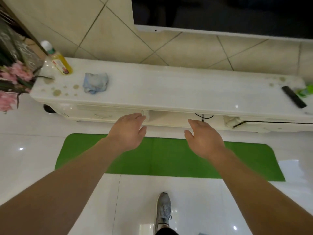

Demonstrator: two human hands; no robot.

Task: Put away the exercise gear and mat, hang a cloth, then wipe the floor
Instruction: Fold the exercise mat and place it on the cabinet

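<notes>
A green exercise mat (169, 158) lies flat on the white tiled floor in front of a low white TV cabinet (169, 89). A crumpled light-blue cloth (95, 83) sits on the cabinet top toward the left. My left hand (127, 131) and my right hand (204, 139) reach forward over the mat's far edge, both with relaxed fingers and holding nothing. The fingertips of the left hand are near the cabinet's open middle shelf (169, 118).
A yellow bottle (58, 61) stands at the cabinet's left end beside pink flowers (11, 82). A black remote (293, 98) lies at the right end. A TV (220, 12) hangs above. A cable (203, 117) hangs in the shelf. My shoe (163, 211) is on the floor.
</notes>
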